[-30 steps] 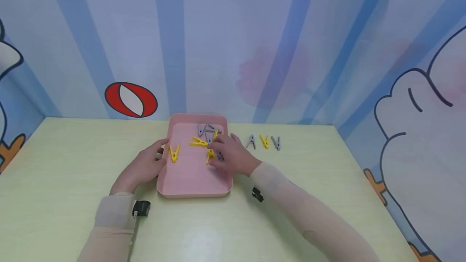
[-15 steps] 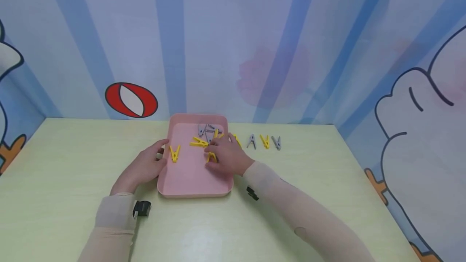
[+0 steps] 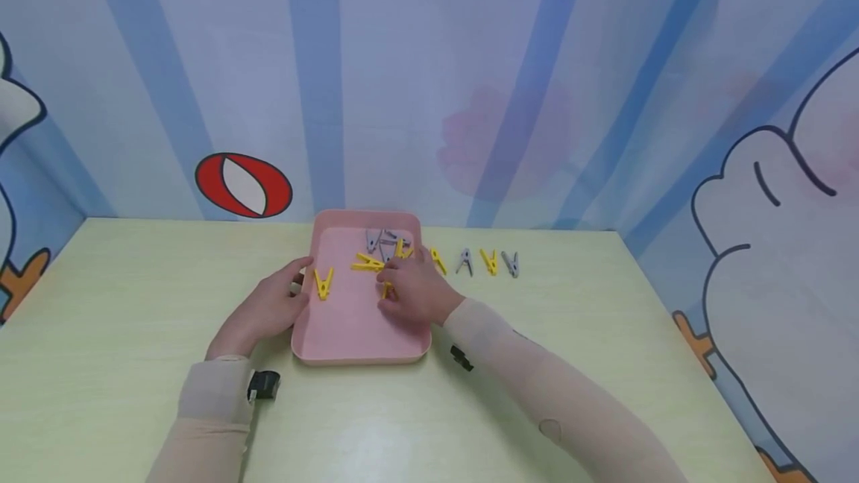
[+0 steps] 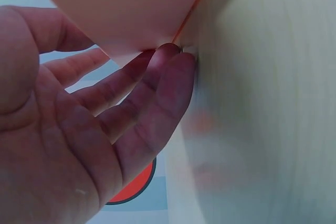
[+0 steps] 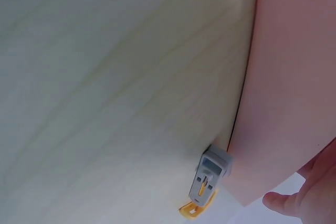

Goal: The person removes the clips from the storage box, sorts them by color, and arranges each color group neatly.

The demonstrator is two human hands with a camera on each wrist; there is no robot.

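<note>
A pink tray (image 3: 362, 349) holds yellow and grey clothespins. My left hand (image 3: 268, 304) grips its left side; in the left wrist view the fingers (image 4: 157, 103) lie along the outer wall and the thumb reaches the rim. Inside the tray's right half, my right hand (image 3: 419, 289) has thumb and fingers around a yellow clothespin (image 3: 387, 290), mostly covered by the hand. Two other yellow clothespins (image 3: 367, 262) (image 3: 403, 248) lie close above the fingers. A lone yellow clothespin (image 3: 323, 284) rests near the left wall. Grey clothespins (image 3: 385, 241) are piled toward the far right corner.
Right of the tray, yellow and grey clothespins stand in an alternating row on the pale table (image 3: 550, 364), among them a yellow one (image 3: 438, 260) and a grey one (image 3: 465, 262). A striped blue backdrop (image 3: 403, 95) rises behind the table's far edge.
My right hand has shifted slightly left, covering more of the yellow clothespin at its fingertips and uncovering the yellow one beside the tray. The left hand stays at the tray's side.
</note>
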